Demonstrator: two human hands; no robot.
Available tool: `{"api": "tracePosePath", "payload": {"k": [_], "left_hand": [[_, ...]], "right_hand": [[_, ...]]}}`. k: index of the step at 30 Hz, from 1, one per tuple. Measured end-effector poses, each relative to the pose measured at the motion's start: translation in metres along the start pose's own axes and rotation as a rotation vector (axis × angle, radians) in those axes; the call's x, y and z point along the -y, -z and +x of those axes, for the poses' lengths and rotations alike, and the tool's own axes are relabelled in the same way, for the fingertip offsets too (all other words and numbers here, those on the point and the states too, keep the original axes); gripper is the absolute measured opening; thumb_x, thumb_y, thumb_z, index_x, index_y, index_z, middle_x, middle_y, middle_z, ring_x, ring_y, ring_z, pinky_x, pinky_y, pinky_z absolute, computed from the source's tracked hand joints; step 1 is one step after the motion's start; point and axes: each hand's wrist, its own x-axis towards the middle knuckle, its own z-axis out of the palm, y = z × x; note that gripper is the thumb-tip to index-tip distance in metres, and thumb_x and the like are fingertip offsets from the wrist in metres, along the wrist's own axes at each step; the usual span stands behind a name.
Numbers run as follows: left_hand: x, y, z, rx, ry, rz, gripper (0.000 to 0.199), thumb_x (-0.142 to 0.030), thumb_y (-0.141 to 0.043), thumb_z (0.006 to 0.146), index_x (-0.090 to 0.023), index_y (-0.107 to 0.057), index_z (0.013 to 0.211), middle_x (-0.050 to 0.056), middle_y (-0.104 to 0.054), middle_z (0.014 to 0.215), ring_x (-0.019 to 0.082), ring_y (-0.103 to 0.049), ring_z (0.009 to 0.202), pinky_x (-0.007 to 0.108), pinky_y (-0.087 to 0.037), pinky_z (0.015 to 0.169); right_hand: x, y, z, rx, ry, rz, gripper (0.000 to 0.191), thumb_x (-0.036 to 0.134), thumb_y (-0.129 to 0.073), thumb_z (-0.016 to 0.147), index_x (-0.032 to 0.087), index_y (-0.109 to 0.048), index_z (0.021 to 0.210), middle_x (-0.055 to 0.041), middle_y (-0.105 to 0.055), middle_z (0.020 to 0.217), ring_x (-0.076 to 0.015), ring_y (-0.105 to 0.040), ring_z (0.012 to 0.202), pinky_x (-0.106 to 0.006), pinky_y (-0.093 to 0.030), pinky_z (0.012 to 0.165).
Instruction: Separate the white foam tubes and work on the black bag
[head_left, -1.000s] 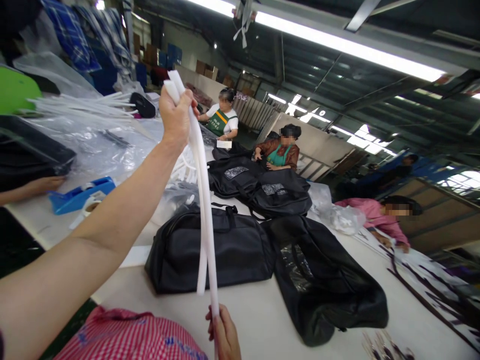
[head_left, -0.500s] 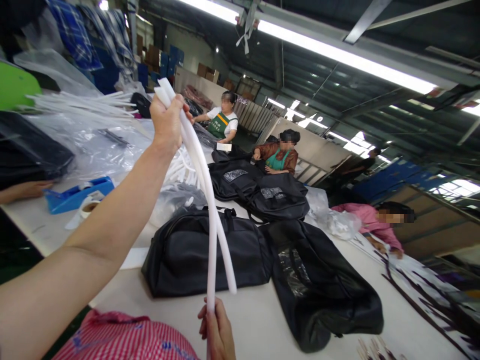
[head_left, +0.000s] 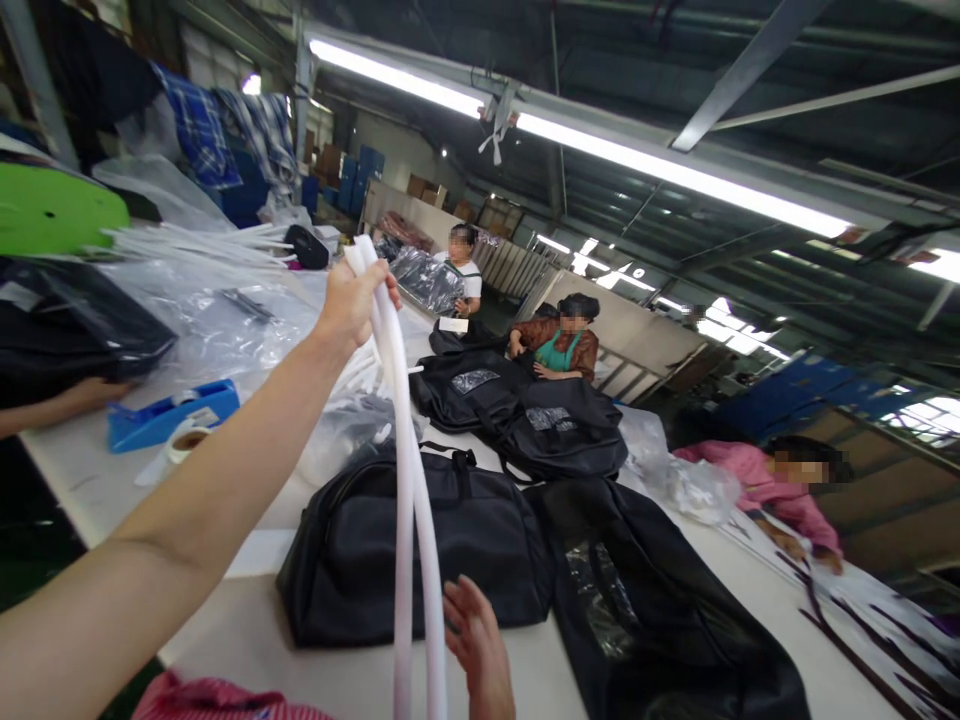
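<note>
- White strips (head_left: 403,480), plain, crossing in front of the black bag (head_left: 495,530)!
- Another black bag (head_left: 682,590) to its right.
- Vivid blue on the tape dispenser (head_left: 171,414), left of it.
- Lime-green panel (head_left: 60,208), far left.
- Blue plaid cloth (head_left: 196,125), well beyond it, leftward.
- Green apron (head_left: 559,354), brown sleeves (head_left: 534,330), beyond it.
- Pink sleeve (head_left: 806,508), off right.
- Red-and-white striped garment (head_left: 225,697), on its near side.

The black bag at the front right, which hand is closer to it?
The right hand: it is low, just left of the bag, with tabletop showing between them. The left hand is farther off, raised up and to the left, gripping the white strips.
</note>
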Motion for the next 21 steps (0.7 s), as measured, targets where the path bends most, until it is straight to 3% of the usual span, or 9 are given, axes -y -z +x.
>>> {"api": "tracePosePath", "payload": {"k": [2, 4, 7, 10, 14, 17, 21], "left_hand": [[0.001, -0.008, -0.009, 0.024, 0.017, -0.016, 0.013, -0.019, -0.061, 0.083, -0.022, -0.049, 0.083, -0.009, -0.052, 0.051, 0.008, -0.052, 0.041, 0.019, -0.047, 0.049], [-0.001, -0.015, -0.015, 0.044, 0.045, -0.026, 0.013, -0.016, -0.061, 0.082, -0.022, -0.049, 0.081, -0.009, -0.054, 0.052, 0.009, -0.053, 0.042, 0.019, -0.048, 0.05], [-0.005, -0.016, -0.013, 0.073, 0.117, -0.05, 0.016, -0.016, -0.061, 0.084, -0.021, -0.049, 0.075, -0.006, -0.056, 0.054, 0.01, -0.055, 0.045, 0.022, -0.051, 0.052], [-0.01, -0.007, -0.002, 0.094, 0.194, -0.092, 0.023, -0.02, -0.061, 0.088, -0.02, -0.049, 0.068, -0.004, -0.057, 0.056, 0.009, -0.055, 0.046, 0.024, -0.053, 0.053], [-0.008, 0.011, 0.017, 0.092, 0.228, -0.14, 0.031, -0.021, -0.055, 0.094, -0.02, -0.051, 0.064, -0.003, -0.056, 0.055, 0.008, -0.054, 0.047, 0.023, -0.053, 0.053], [-0.003, 0.022, 0.027, 0.08, 0.227, -0.148, 0.033, -0.021, -0.056, 0.094, -0.021, -0.052, 0.061, -0.003, -0.055, 0.056, 0.009, -0.053, 0.047, 0.023, -0.052, 0.051], [0.004, 0.027, 0.033, 0.019, 0.212, -0.126, 0.034, -0.021, -0.057, 0.093, -0.021, -0.052, 0.059, -0.003, -0.056, 0.056, 0.009, -0.053, 0.047, 0.023, -0.051, 0.052]], "right_hand": [[0.032, -0.009, 0.005, 0.125, -0.043, 0.102, 0.098, 0.089, -0.05, 0.067, 0.026, -0.038, 0.141, -0.0165, -0.056, 0.139, -0.0323, -0.055, 0.125, -0.049, -0.048, 0.097], [0.059, -0.025, 0.003, 0.269, -0.012, 0.088, 0.098, 0.084, -0.054, 0.07, 0.027, -0.03, 0.146, -0.0154, -0.056, 0.139, -0.0307, -0.056, 0.125, -0.048, -0.048, 0.098], [0.076, -0.05, -0.006, 0.445, 0.038, -0.079, 0.065, 0.061, -0.067, 0.078, 0.022, -0.053, 0.127, -0.0125, -0.067, 0.121, -0.0273, -0.065, 0.108, -0.041, -0.05, 0.091], [0.057, -0.06, -0.01, 0.517, -0.071, -0.013, 0.048, 0.056, -0.067, 0.079, 0.019, -0.06, 0.109, -0.0071, -0.071, 0.097, -0.0219, -0.069, 0.083, -0.036, -0.054, 0.075], [0.012, -0.051, -0.015, 0.529, -0.178, 0.09, 0.046, 0.054, -0.065, 0.082, 0.017, -0.058, 0.107, -0.0016, -0.066, 0.078, -0.0154, -0.064, 0.068, -0.033, -0.053, 0.068], [-0.007, -0.042, -0.021, 0.522, -0.207, 0.123, 0.045, 0.053, -0.065, 0.082, 0.017, -0.058, 0.109, -0.0014, -0.065, 0.078, -0.0145, -0.062, 0.068, -0.031, -0.051, 0.067], [-0.004, -0.037, -0.033, 0.506, -0.187, 0.089, 0.043, 0.051, -0.06, 0.087, 0.017, -0.059, 0.112, -0.0034, -0.067, 0.086, -0.0132, -0.061, 0.07, -0.029, -0.048, 0.069]]}}
